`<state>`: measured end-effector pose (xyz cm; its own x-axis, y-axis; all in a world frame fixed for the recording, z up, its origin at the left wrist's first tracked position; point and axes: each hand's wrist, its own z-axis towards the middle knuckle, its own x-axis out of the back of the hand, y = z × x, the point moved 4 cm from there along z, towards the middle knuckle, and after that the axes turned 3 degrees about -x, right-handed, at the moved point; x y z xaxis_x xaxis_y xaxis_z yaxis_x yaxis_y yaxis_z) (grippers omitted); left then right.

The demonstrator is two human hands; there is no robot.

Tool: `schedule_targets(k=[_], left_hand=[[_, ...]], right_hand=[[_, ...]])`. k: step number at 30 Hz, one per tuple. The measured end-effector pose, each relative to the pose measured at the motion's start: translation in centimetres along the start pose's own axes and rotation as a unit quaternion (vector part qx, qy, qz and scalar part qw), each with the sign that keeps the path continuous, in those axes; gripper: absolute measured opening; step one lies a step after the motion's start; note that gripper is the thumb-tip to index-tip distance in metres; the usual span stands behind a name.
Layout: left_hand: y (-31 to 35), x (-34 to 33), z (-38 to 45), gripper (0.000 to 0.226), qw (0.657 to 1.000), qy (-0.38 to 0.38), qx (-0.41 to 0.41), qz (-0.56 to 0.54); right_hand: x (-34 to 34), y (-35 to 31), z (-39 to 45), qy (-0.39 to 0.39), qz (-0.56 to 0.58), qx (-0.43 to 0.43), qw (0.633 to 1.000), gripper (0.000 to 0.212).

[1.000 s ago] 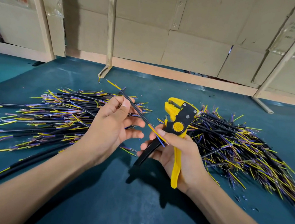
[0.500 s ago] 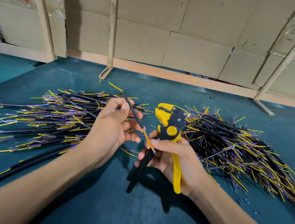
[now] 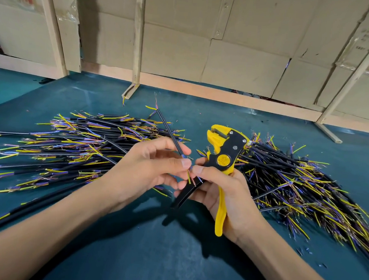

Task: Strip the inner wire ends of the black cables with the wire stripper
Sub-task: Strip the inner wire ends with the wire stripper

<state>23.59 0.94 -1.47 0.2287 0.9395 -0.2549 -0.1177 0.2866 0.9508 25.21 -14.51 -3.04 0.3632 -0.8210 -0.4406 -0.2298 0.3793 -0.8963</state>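
Note:
My left hand (image 3: 148,168) pinches a short black cable (image 3: 168,131) near its lower end, and the cable slants up and away to the left. Its yellow and blue inner wires (image 3: 190,176) poke out below my fingertips. My right hand (image 3: 223,191) grips the yellow and black wire stripper (image 3: 223,156) by its handles, jaws pointing up and left. That hand's thumb tip touches the inner wire ends beside my left fingertips. The stripper's jaws are apart from the cable.
A pile of black cables (image 3: 68,146) with yellow and blue ends lies on the left of the teal table (image 3: 169,260). A second pile (image 3: 303,189) lies on the right. Small insulation scraps (image 3: 305,252) dot the table at right. Cardboard boxes and wooden struts stand behind.
Both hands have drawn closer together. The cable has slid down through my left fingers, so its inner wire ends now sit between my left fingertips and right thumb. The stripper stays in my right hand.

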Motion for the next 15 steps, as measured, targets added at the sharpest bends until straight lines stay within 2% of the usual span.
schedule_targets(k=[5, 15], left_hand=[[0.25, 0.28, -0.04, 0.029, 0.999, -0.005, 0.033, -0.031], [0.32, 0.38, 0.1, 0.028, 0.994, -0.013, 0.079, -0.074]], right_hand=[[0.06, -0.36, 0.04, 0.005, -0.002, 0.01, 1.0, 0.02], [0.57, -0.95, 0.17, 0.034, -0.009, 0.042, 0.999, 0.01]])
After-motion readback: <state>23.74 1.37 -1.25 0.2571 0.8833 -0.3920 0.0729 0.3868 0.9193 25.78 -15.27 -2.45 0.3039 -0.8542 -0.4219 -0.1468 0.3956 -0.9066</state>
